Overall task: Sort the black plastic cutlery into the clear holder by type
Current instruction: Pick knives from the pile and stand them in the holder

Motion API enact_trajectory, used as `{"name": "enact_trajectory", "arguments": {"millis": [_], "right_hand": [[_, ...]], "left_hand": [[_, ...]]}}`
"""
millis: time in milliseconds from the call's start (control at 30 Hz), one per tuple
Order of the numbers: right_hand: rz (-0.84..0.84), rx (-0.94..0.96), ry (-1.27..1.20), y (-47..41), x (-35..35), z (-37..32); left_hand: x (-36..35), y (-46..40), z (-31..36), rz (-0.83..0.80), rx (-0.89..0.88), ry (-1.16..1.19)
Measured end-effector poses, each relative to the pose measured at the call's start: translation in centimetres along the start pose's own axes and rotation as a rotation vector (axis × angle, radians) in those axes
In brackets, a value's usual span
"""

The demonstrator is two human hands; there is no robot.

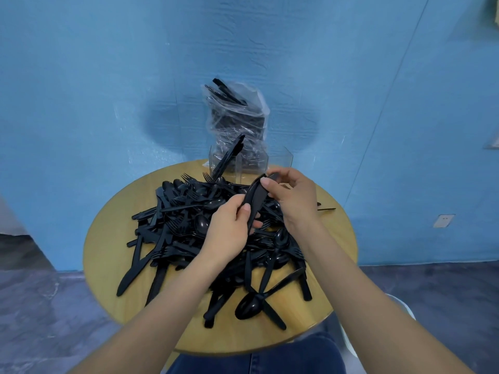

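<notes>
A big heap of black plastic cutlery [189,233], knives, forks and spoons mixed, covers the round wooden table [108,255]. Above the heap I hold a small bundle of black knives [255,197]. My left hand [229,233] grips the bundle's lower end. My right hand [293,197] pinches its upper end. The clear holder [280,163] stands at the table's far edge. Its left compartment holds several black knives [228,156] leaning out; the right compartment looks bare.
A clear plastic bag [237,117] with more black cutlery stands behind the holder against the blue wall. One or two pieces [325,209] lie apart at the table's right edge. My knees in jeans [256,357] are under the near edge.
</notes>
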State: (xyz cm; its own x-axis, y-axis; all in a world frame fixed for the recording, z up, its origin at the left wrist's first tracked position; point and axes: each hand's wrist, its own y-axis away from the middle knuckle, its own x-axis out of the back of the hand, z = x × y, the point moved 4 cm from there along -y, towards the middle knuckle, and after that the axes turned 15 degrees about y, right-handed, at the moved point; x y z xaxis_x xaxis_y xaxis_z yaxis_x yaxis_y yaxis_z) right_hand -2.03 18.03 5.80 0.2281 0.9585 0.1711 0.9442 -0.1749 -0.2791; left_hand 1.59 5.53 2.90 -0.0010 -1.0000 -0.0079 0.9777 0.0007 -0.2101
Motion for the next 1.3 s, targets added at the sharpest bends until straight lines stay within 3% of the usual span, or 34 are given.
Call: {"name": "enact_trajectory", "arguments": {"millis": [233,533,700,800,933,1100,1300], "right_hand": [[0.118,-0.035,-0.010,2.0,0.2,1.0],[0.034,-0.089,-0.004,3.6,1.9,1.4],[-0.033,-0.071,0.080,3.9,3.0,2.3],[-0.016,-0.068,0.206,4.1,5.1,3.8],[-0.029,-0.172,0.560,5.0,7.7,7.4],[-0.167,-0.205,0.820,6.4,7.1,9.7],[-0.171,-0.144,0.906,6.1,6.5,9.4]], "left_hand": [[-1.1,1.2,0.0,-0.043,0.007,0.031],[-2.8,2.7,-0.3,-0.214,0.159,0.333],[-2.9,3.5,-1.2,-0.269,0.161,0.146],[-1.9,3.5,-2.0,-0.156,0.166,0.106],[-0.5,3.4,-2.7,-0.037,0.173,0.076],[-0.7,3.5,-3.0,-0.032,0.167,0.028],[-1.2,3.5,-2.8,-0.054,0.136,-0.033]]}}
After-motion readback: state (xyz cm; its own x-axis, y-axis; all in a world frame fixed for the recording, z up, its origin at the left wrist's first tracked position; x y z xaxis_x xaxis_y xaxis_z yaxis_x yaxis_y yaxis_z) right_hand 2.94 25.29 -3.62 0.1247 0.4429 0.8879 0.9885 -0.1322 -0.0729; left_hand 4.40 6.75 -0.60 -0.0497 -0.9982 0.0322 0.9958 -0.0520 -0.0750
